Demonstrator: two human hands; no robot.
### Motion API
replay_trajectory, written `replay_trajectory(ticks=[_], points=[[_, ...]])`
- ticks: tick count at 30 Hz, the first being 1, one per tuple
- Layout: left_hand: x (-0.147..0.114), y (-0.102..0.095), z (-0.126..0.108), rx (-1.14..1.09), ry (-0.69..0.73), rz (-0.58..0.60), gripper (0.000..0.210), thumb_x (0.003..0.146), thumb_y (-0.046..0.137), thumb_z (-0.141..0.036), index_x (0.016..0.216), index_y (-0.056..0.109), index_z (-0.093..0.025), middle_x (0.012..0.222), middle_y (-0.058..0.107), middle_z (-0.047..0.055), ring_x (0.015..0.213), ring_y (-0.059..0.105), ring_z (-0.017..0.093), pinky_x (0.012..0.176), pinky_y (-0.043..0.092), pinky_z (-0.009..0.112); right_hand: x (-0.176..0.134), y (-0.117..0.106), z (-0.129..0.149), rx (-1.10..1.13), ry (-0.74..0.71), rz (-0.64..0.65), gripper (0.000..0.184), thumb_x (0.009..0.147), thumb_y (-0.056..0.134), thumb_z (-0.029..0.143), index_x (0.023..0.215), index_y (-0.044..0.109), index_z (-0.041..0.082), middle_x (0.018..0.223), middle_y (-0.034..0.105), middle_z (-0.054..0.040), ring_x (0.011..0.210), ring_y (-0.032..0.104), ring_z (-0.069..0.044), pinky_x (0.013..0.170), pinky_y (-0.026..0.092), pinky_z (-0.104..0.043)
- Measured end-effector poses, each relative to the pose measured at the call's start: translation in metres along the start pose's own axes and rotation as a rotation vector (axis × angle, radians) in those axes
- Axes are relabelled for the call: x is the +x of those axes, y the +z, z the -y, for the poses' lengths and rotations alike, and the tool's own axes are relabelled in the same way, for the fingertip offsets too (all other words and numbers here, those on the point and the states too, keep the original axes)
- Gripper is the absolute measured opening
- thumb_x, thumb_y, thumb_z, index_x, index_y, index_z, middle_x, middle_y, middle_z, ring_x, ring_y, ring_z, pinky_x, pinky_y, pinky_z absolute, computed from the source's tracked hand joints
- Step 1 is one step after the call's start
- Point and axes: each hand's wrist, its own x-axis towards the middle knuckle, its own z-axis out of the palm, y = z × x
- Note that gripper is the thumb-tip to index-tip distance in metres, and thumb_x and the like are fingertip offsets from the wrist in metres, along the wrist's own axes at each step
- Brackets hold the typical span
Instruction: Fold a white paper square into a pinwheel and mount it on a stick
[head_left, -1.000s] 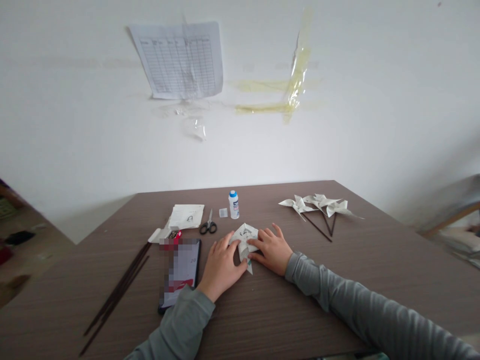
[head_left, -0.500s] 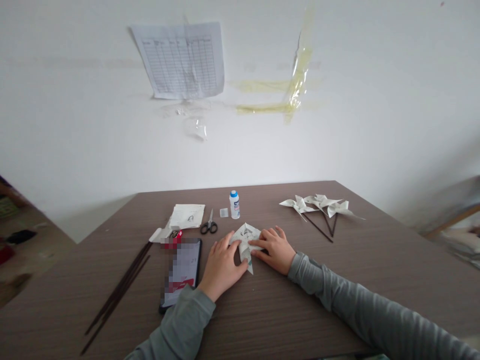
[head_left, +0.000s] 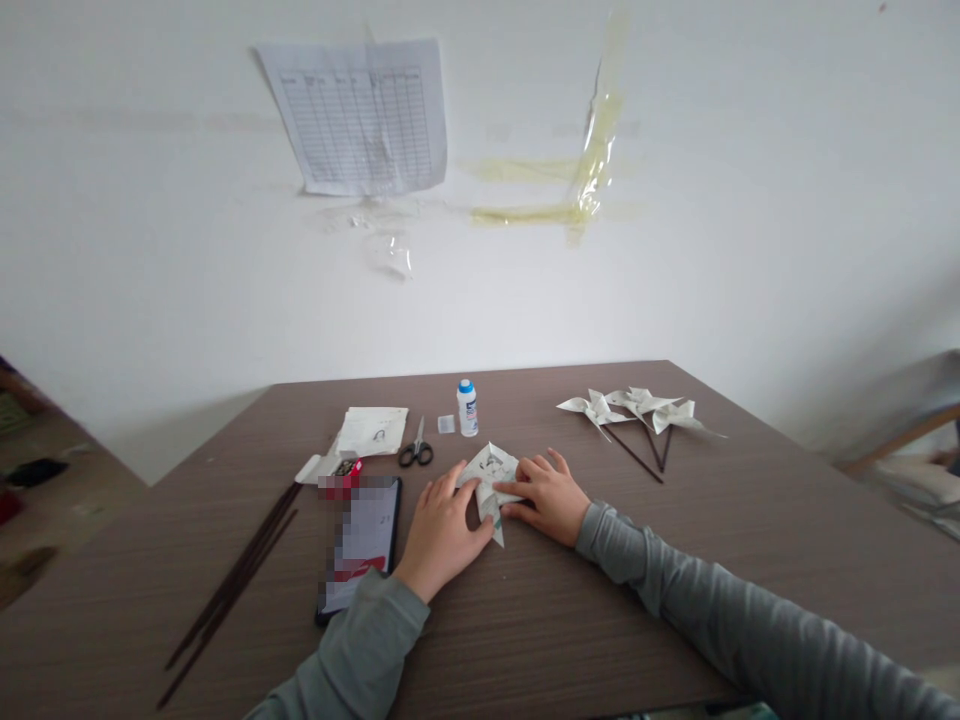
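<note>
Paper [head_left: 491, 463], folded into a pointed kite-like shape with a narrow tail, lies flat on the desk [head_left: 570, 640] between the hands. The left hand [head_left: 446, 535] is spread, forefinger and thumb parted and resting on the paper's left side. The right hand [head_left: 551, 502] has its forefinger pressed on the middle, thumb near the edge; whether they pinch a fold, I cannot tell. The paper carries dark print and a touch of green.

The desk is brown with a fine wood grain, set against a white wall [head_left: 712, 250]. Beyond the paper stand a white plastic bottle [head_left: 467, 412], its blue-capped label illegible, a small clear packet [head_left: 446, 424] and black-handled scissors [head_left: 418, 447]. Left are stacked sheets [head_left: 373, 430], a red box [head_left: 349, 473], a phone [head_left: 366, 545] reading "21", and thin dark sticks [head_left: 232, 580]. Right, paper pinwheels [head_left: 641, 403] lie on similar sticks. On the wall hang a creased chart [head_left: 367, 120], headings unreadable, and yellowed, glossy tape [head_left: 596, 150].
</note>
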Motion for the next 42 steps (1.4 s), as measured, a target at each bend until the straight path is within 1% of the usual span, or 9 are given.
replay_trajectory(ticks=[5, 11, 15, 21, 25, 28, 33, 37, 42], points=[[0.000, 0.000, 0.000, -0.010, -0.010, -0.003, 0.055, 0.104, 0.093, -0.033, 0.159, 0.092, -0.029, 0.194, 0.072, 0.018, 0.179, 0.070, 0.049, 0.155, 0.052, 0.073, -0.002, 0.002, -0.006, 0.057, 0.014, 0.012, 0.045, 0.131, 0.076, 0.058, 0.174, 0.086, 0.050, 0.142, 0.087, -0.0109, 0.138, 0.076, -0.036, 0.148, 0.048, -0.080], [-0.001, 0.001, 0.001, -0.014, -0.012, -0.006, 0.055, 0.103, 0.092, -0.034, 0.158, 0.092, -0.030, 0.194, 0.073, 0.016, 0.179, 0.070, 0.048, 0.155, 0.053, 0.072, -0.001, 0.000, -0.006, 0.108, 0.036, -0.003, 0.049, 0.133, 0.071, 0.047, 0.182, 0.081, 0.046, 0.141, 0.090, -0.0105, 0.138, 0.080, -0.035, 0.150, 0.046, -0.082], [-0.001, 0.001, 0.002, -0.015, -0.003, -0.014, 0.055, 0.103, 0.092, -0.035, 0.158, 0.093, -0.030, 0.194, 0.072, 0.016, 0.179, 0.070, 0.048, 0.155, 0.053, 0.073, -0.003, -0.002, -0.001, 0.083, 0.027, -0.012, 0.044, 0.133, 0.073, 0.048, 0.174, 0.088, 0.043, 0.139, 0.089, -0.0110, 0.138, 0.080, -0.036, 0.151, 0.042, -0.085], [0.001, 0.001, 0.001, -0.005, -0.001, -0.004, 0.061, 0.104, 0.092, -0.035, 0.165, 0.090, -0.028, 0.195, 0.072, 0.018, 0.179, 0.070, 0.048, 0.154, 0.054, 0.073, -0.004, 0.001, 0.006, -0.023, 0.010, -0.051, 0.037, 0.131, 0.077, 0.051, 0.159, 0.097, 0.040, 0.137, 0.089, -0.0134, 0.136, 0.079, -0.038, 0.149, 0.045, -0.083], [0.001, 0.000, 0.000, -0.012, 0.000, -0.007, 0.065, 0.104, 0.093, -0.032, 0.169, 0.089, -0.031, 0.194, 0.073, 0.017, 0.179, 0.070, 0.048, 0.153, 0.054, 0.073, -0.002, -0.001, 0.006, -0.048, -0.009, -0.045, 0.037, 0.129, 0.081, 0.051, 0.162, 0.096, 0.042, 0.139, 0.090, -0.0140, 0.138, 0.079, -0.039, 0.150, 0.045, -0.085], [0.001, -0.002, -0.001, -0.022, 0.048, -0.002, 0.057, 0.105, 0.093, -0.029, 0.161, 0.093, -0.033, 0.192, 0.074, 0.015, 0.176, 0.072, 0.047, 0.151, 0.057, 0.073, -0.001, -0.005, 0.006, -0.037, -0.011, -0.007, 0.038, 0.127, 0.085, 0.052, 0.163, 0.095, 0.044, 0.140, 0.089, -0.0131, 0.138, 0.079, -0.039, 0.149, 0.044, -0.088], [0.000, -0.006, -0.005, -0.020, 0.068, 0.014, 0.045, 0.105, 0.092, -0.025, 0.149, 0.099, -0.034, 0.190, 0.075, 0.015, 0.174, 0.074, 0.047, 0.152, 0.057, 0.073, -0.001, -0.004, 0.004, 0.037, 0.068, -0.007, 0.034, 0.130, 0.079, 0.042, 0.158, 0.098, 0.045, 0.141, 0.087, -0.0108, 0.140, 0.081, -0.037, 0.149, 0.050, -0.077], [0.000, -0.008, -0.008, -0.041, 0.065, 0.015, 0.044, 0.104, 0.093, -0.024, 0.146, 0.101, -0.035, 0.190, 0.075, 0.015, 0.171, 0.075, 0.049, 0.151, 0.058, 0.077, 0.000, -0.006, 0.003, 0.089, 0.107, 0.009, 0.036, 0.128, 0.079, 0.035, 0.157, 0.098, 0.046, 0.139, 0.088, -0.0083, 0.140, 0.082, -0.035, 0.151, 0.048, -0.074], [0.000, -0.010, -0.009, -0.030, 0.061, 0.021, 0.043, 0.104, 0.092, -0.021, 0.143, 0.102, -0.037, 0.190, 0.075, 0.013, 0.171, 0.076, 0.048, 0.151, 0.058, 0.077, -0.001, -0.007, 0.001, 0.143, 0.132, -0.067, 0.041, 0.133, 0.065, 0.035, 0.153, 0.100, 0.043, 0.129, 0.091, -0.0087, 0.132, 0.084, -0.034, 0.143, 0.056, -0.064]])
